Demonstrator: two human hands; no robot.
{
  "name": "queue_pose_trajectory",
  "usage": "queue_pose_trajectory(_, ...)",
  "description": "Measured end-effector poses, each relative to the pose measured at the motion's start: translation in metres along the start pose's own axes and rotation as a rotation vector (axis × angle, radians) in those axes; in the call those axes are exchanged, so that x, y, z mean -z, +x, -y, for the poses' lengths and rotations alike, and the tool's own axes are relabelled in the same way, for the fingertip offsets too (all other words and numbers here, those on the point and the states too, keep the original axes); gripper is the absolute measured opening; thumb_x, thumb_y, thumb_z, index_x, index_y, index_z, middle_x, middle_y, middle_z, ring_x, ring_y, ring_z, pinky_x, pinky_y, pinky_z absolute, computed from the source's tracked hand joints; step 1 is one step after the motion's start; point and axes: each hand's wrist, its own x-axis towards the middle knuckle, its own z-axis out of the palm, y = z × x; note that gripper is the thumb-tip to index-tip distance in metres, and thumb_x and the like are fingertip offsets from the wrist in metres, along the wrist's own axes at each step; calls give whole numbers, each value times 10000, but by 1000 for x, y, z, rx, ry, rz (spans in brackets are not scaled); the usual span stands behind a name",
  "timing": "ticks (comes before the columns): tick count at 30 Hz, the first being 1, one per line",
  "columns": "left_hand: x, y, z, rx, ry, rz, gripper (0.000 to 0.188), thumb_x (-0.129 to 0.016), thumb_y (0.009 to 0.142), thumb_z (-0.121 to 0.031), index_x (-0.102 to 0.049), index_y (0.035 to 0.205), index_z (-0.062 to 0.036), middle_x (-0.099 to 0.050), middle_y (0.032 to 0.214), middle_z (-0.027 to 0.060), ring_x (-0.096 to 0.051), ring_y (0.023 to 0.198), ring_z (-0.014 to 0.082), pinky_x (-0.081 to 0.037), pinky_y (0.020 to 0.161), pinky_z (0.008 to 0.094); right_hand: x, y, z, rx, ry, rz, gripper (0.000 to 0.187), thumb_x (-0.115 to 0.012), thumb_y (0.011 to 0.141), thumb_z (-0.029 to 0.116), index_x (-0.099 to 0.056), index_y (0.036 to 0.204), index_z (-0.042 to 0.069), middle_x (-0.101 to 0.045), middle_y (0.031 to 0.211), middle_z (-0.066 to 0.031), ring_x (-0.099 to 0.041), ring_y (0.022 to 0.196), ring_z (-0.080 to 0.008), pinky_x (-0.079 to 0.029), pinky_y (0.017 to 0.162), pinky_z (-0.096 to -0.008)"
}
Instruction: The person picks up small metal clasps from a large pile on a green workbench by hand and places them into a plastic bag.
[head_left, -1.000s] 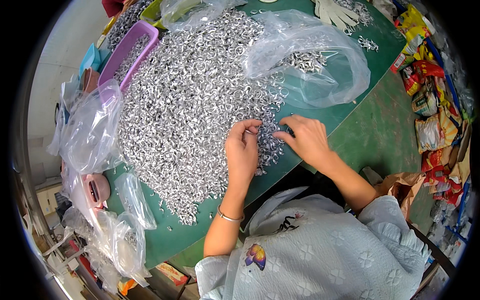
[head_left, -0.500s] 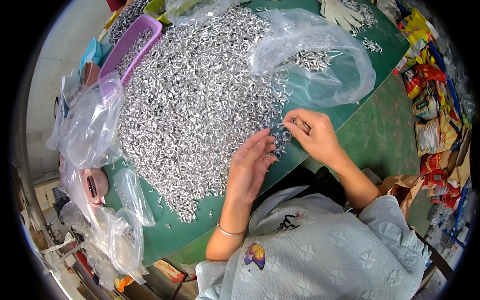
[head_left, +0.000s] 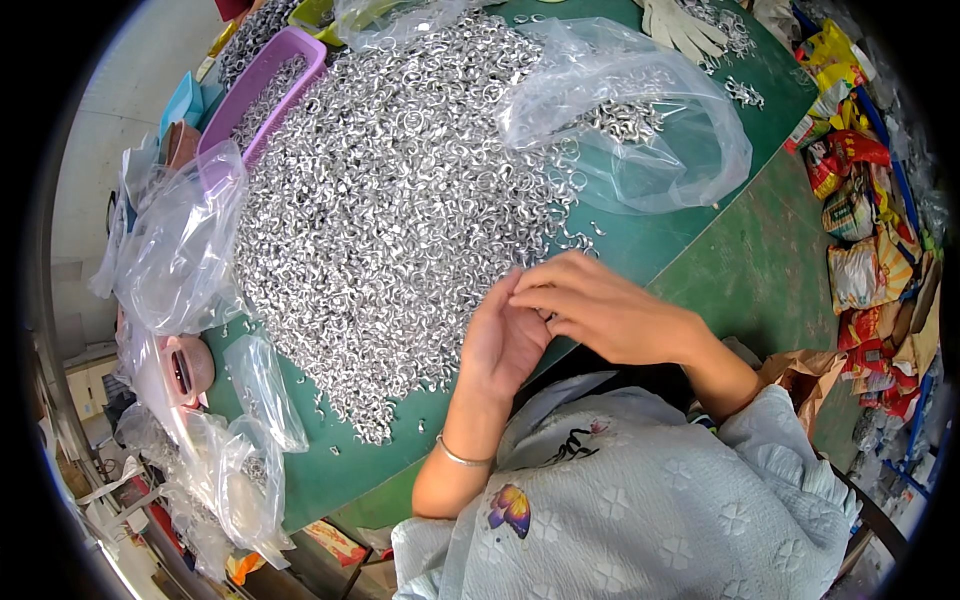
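Green counter [head_left: 665,235] bears heaped silvery pieces [head_left: 380,220]. Your right hand [head_left: 620,318] meets your left hand [head_left: 500,348], fingers [head_left: 550,298] bent, grip unclear.

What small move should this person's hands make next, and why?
Probably the bare right hand should lift away from the bare left hand toward the large heap of small, silver, ring-shaped metal pieces: the hands' fingers overlap in this view, mostly hiding whatever they may hold, and loose pieces lie just beyond them on the green tabletop.
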Motion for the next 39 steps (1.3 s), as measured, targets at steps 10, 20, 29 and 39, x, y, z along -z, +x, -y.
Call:
queue_pose_trajectory(10, 13, -9, 2, 23, 41, -40, 252, -455, 934, -72, -515, 1153, 36, -521, 816, 52, -398, 582, 81, -323, 455, 186, 3, -21, -34, -132, -407, -134, 139, -669, 730, 59, -623, 859, 38, -536, 820, -71, -511, 817, -263, -407, 765, -337)
queue_pose_trajectory(20, -4, -11, 10, -56, 205, -102, 374, -433, 905, -19, -420, 1245, 137, -524, 1218, 254, -559, 1101, 294, -466, 965, 374, -7, -10, -37, -190, -317, -408, 66, -615, 772, -2, -612, 837, -5, -584, 789, -116, -560, 759, -308, -456, 671, -389)
queue_pose_trajectory(29, 13, -11, 7, -138, 226, -122, 350, -451, 903, -41, -464, 1231, 82, -591, 1037, 138, -579, 821, 168, -507, 689, 261, -5, -10, -37, -240, -317, -383, 121, -633, 760, 29, -607, 876, 10, -581, 824, -110, -555, 812, -307, -449, 686, -386)
queue_pose_trajectory(39, 13, -15, 7, -153, 187, -68, 289, -442, 912, -16, -505, 1183, 63, -598, 956, 107, -558, 765, 144, -497, 664, 251, -21, 6, -43, -203, -446, -235, 118, -651, 729, 51, -569, 810, 29, -518, 860, -87, -495, 867, -277, -399, 722, -377)
